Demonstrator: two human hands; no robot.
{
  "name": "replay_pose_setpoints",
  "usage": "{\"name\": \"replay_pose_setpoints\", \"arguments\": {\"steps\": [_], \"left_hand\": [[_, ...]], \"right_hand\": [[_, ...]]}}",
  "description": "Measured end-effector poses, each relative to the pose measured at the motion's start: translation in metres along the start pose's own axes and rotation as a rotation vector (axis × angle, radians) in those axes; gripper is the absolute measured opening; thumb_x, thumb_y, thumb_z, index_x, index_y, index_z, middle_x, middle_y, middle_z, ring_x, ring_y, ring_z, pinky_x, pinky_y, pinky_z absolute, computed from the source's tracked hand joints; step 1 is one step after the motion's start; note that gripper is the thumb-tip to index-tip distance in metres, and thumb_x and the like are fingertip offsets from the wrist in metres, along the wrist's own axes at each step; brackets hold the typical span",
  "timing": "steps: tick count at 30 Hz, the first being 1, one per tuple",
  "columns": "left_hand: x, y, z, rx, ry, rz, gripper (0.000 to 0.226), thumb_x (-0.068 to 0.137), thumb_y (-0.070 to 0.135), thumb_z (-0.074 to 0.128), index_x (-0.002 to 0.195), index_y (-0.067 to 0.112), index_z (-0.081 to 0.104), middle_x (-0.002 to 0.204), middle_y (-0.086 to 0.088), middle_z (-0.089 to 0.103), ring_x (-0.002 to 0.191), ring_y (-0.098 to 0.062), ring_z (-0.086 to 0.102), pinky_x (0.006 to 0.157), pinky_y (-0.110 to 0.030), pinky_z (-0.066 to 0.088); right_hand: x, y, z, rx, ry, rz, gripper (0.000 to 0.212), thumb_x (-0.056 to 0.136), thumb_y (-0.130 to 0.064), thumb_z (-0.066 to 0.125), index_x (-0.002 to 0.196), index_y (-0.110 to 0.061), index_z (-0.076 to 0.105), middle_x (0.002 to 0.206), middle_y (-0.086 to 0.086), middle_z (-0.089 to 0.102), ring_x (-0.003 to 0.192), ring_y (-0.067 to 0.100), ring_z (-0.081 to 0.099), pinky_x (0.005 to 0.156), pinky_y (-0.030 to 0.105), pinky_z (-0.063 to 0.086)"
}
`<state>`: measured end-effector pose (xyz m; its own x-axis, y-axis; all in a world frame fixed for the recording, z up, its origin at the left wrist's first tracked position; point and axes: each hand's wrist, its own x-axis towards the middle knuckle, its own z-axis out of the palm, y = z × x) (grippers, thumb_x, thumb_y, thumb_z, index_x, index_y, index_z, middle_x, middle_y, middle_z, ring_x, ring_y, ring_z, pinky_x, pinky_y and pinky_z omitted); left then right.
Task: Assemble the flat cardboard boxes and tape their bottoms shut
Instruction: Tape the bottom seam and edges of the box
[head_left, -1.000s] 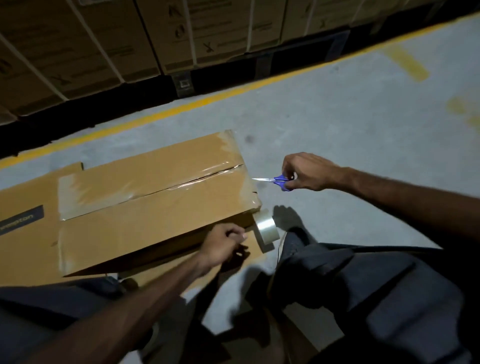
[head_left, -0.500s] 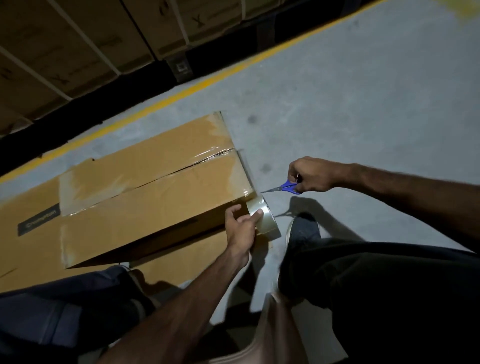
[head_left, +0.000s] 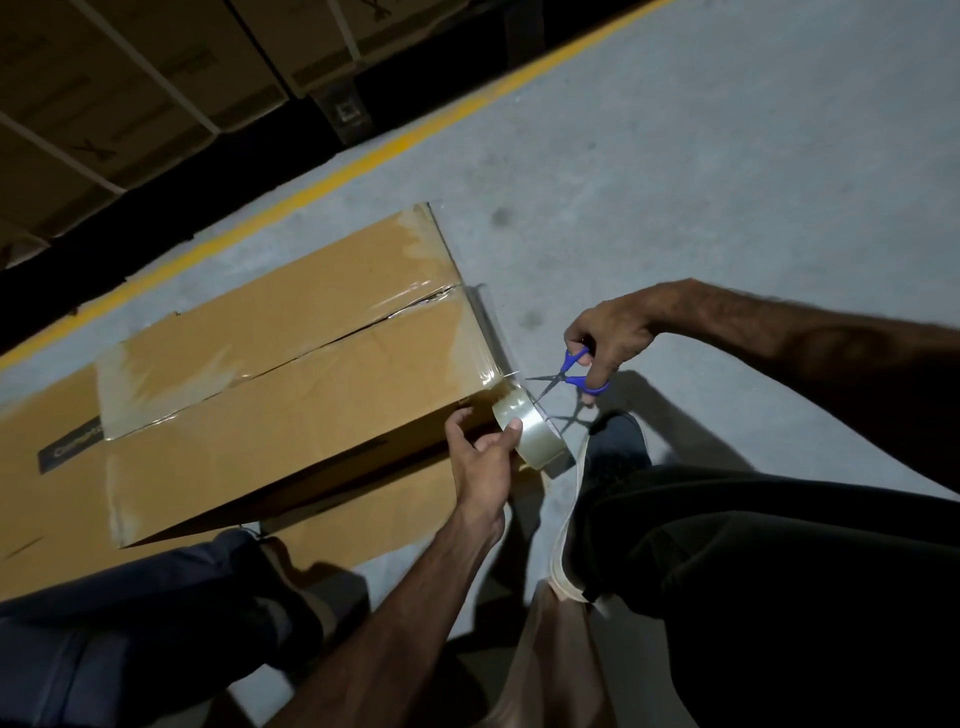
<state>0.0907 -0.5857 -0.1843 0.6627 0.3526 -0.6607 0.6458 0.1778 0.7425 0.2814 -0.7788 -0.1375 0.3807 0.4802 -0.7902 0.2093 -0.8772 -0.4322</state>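
Your left hand (head_left: 485, 457) now grips the tape roll (head_left: 530, 434) at the box (head_left: 291, 384) corner as your right hand (head_left: 608, 338) (fingers in the handles) brings the scissors (head_left: 563, 375) close, blades parted, ready to cut.

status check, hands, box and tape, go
Left hand grips clear tape roll at the corner of the brown cardboard box. Right hand holds blue-handled scissors, blades open at the tape. Bottom seam taped. Nothing blocking.

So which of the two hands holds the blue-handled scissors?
The right hand holds the blue-handled scissors, blades open. The left hand grips the clear tape roll instead.
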Motion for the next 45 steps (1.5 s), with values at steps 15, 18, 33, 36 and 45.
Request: {"name": "replay_pose_setpoints", "arguments": {"steps": [15,18,33,36,45], "left_hand": [[0.002,0.019,-0.006,0.027,-0.001,-0.014,0.048,0.095,0.012,0.073,0.133,0.026,0.047,0.092,-0.002,0.069,0.077,-0.016,0.058,0.055,-0.028,0.044],[0.001,0.024,-0.006,-0.012,0.027,-0.028,0.041,0.095,0.015,0.074,0.129,0.022,0.052,0.097,-0.004,0.07,0.081,-0.02,0.063,0.065,-0.036,0.054],[0.006,0.027,-0.004,-0.117,-0.158,-0.179,0.012,0.094,0.008,0.067,0.099,0.019,0.07,0.105,-0.001,0.077,0.081,-0.018,0.065,0.061,-0.031,0.047],[0.007,0.024,-0.004,-0.159,-0.167,-0.206,0.011,0.093,0.009,0.069,0.099,0.019,0.071,0.106,-0.003,0.078,0.082,-0.021,0.067,0.065,-0.034,0.049],[0.007,0.024,0.0,-0.228,-0.166,-0.235,0.01,0.094,0.011,0.07,0.1,0.018,0.073,0.117,-0.011,0.075,0.086,-0.024,0.068,0.065,-0.035,0.054]], "right_hand": [[0.011,0.002,-0.003,0.07,-0.111,0.101,0.043,0.072,-0.045,0.092,0.087,-0.023,0.058,0.089,-0.004,0.067,0.083,0.017,0.068,0.073,0.033,0.048],[0.011,0.0,-0.002,0.089,-0.115,0.085,0.042,0.074,-0.045,0.091,0.089,-0.023,0.059,0.092,-0.004,0.069,0.088,0.017,0.07,0.081,0.036,0.052],[0.027,0.003,0.006,0.173,-0.162,0.018,0.039,0.073,-0.047,0.091,0.078,-0.026,0.059,0.079,-0.012,0.072,0.085,0.013,0.071,0.083,0.037,0.05],[0.032,0.002,0.008,0.176,-0.183,-0.004,0.037,0.076,-0.045,0.091,0.078,-0.025,0.059,0.077,-0.013,0.073,0.084,0.011,0.07,0.086,0.038,0.051],[0.037,-0.002,0.011,0.212,-0.178,-0.051,0.038,0.076,-0.045,0.091,0.074,-0.025,0.059,0.074,-0.013,0.071,0.083,0.012,0.069,0.081,0.035,0.051]]}}
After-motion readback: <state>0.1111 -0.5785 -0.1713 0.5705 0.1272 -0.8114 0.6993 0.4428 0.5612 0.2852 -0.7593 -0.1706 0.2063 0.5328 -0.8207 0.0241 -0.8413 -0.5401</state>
